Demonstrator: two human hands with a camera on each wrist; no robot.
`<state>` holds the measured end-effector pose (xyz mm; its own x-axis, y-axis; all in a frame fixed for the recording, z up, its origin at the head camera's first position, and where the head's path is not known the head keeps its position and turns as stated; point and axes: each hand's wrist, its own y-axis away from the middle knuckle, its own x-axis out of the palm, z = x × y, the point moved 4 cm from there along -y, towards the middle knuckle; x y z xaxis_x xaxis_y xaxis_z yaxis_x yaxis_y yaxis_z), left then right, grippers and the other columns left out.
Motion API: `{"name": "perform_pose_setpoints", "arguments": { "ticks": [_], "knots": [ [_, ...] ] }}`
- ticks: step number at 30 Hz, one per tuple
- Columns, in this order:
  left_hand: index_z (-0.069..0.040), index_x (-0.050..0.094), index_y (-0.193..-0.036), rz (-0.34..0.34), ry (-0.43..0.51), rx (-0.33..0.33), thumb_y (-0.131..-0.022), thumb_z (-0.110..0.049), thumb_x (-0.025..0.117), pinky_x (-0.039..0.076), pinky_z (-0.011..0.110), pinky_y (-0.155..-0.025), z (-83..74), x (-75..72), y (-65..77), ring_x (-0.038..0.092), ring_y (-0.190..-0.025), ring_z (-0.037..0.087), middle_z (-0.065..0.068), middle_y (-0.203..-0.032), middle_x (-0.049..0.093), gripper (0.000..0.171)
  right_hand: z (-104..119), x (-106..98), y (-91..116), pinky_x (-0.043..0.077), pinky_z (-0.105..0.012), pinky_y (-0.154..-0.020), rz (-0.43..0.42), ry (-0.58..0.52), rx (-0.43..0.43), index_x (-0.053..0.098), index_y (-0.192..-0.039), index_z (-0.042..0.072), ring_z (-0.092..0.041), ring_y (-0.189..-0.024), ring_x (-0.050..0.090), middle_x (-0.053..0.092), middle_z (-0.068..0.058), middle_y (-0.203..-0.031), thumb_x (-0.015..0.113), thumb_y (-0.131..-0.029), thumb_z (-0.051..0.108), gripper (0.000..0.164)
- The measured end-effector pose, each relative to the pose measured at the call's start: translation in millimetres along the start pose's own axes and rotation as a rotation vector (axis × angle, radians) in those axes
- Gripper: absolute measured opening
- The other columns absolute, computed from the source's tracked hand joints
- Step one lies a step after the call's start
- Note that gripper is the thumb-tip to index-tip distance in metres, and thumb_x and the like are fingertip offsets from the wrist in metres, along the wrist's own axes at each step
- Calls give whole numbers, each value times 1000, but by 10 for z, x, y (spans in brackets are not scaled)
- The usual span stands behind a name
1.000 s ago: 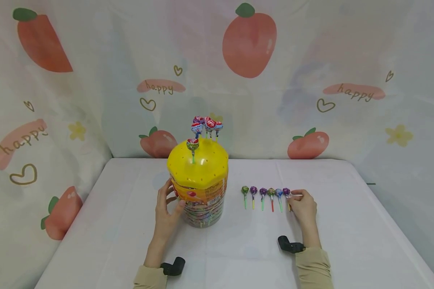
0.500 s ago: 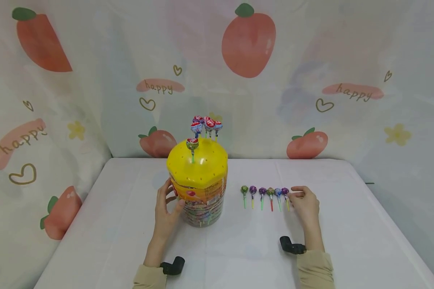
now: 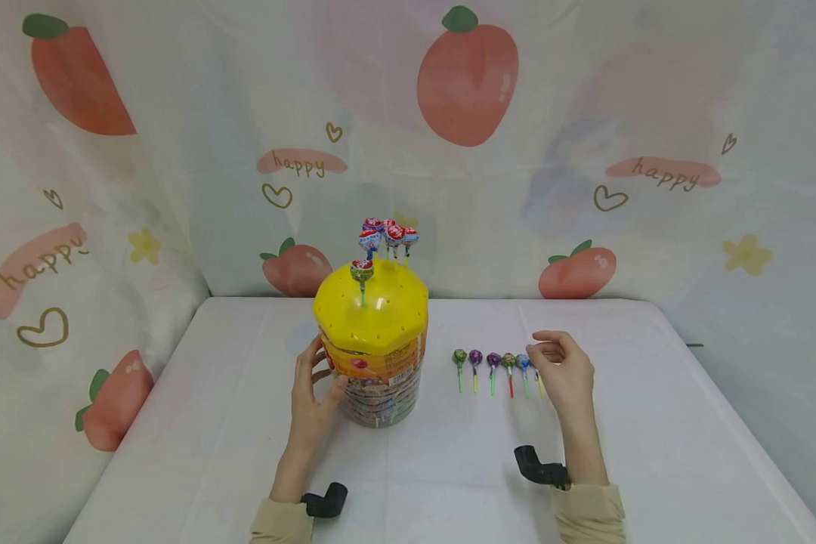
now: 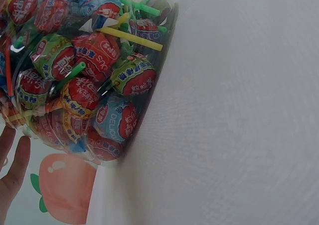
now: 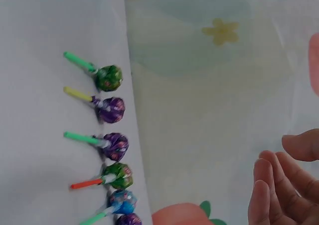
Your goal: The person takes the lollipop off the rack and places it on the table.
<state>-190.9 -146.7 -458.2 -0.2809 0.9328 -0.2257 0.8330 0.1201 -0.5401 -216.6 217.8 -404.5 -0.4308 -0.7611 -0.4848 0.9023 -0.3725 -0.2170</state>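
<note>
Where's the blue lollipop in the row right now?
In the head view the blue lollipop lies on the table, right of the jar, fifth from the left in the row, just left of the right hand.

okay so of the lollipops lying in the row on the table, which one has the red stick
The green-wrapped lollipop, fourth from the jar end of the row. Its stick is red; the others' sticks are green or yellow. It lies between a purple-wrapped lollipop and the blue-wrapped lollipop.
</note>
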Motion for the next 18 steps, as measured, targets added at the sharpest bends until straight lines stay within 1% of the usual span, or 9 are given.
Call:
{"name": "perform_pose_setpoints", "arguments": {
  "ticks": [2,4,9,15,18],
  "knots": [
    [-19,31,-150,1,-3,-3,-84,-10,64,47,40,-94,5,-6,1,40,-123,1,7,-141,44,75,90,-6,43,44,-10,-62,-16,-34,-28,67,-109,6,9,-71,52,71,-12,-93,68,-86,9,23],
    [-20,30,-151,2,-5,0,-86,-12,63,47,39,-94,9,-11,1,40,-123,1,6,-142,44,73,180,-9,81,45,-9,-63,-26,-72,-60,68,-108,5,9,-72,54,70,-9,-90,68,-86,8,22],
    [-19,30,-151,-6,-23,14,-87,-13,63,48,40,-93,9,-19,4,40,-123,0,6,-142,44,72,415,-9,172,46,-9,-67,-32,-167,-146,69,-107,6,8,-75,57,69,-2,-86,68,-86,7,21],
    [-14,30,-151,-3,-5,14,-82,-6,65,47,49,-94,27,-6,-2,39,-124,0,11,-142,43,77,712,-6,308,47,-12,-71,-45,-292,-290,69,-108,6,1,-81,59,63,13,-85,69,-85,5,22],
    [-15,30,-150,-2,-3,8,-82,-6,65,47,50,-94,39,-2,-4,39,-124,1,10,-143,43,77,853,23,359,47,-12,-73,-30,-347,-363,68,-108,5,-1,-83,60,65,9,-88,68,-85,3,23]
  ]
}}
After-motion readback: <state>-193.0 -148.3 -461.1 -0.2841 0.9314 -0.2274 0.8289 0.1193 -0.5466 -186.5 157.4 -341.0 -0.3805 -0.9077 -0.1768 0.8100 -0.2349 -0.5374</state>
